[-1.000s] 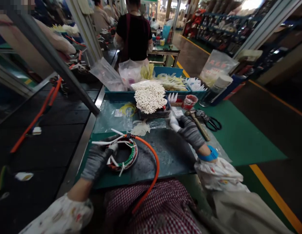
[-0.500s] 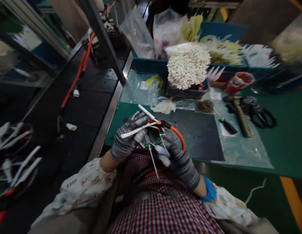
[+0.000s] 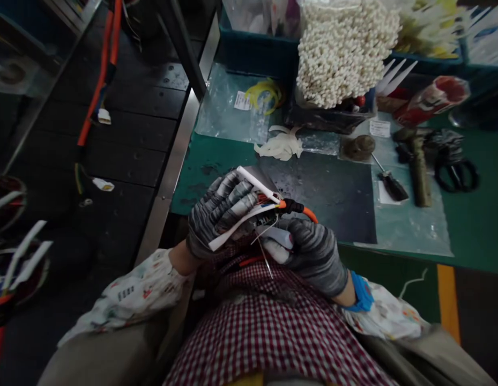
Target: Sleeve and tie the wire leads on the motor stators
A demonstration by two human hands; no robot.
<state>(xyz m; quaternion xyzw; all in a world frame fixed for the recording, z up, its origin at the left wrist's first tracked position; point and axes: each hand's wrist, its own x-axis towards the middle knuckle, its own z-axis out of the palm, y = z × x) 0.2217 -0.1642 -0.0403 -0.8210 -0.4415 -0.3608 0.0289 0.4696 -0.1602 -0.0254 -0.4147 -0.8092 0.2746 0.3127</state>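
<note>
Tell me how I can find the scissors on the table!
Look at the green table, on its right side past the clear plastic sheet. Beside the wooden-handled tool lie the scissors, nearest the right edge. Only they have two round black finger loops.

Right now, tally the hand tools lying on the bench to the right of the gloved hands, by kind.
Scissors: 1
Screwdriver: 1
Wooden-handled hammer: 1
Total: 3

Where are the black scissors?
In the head view, the scissors lie on the green table at the far right, just right of the wooden-handled tool.
</note>
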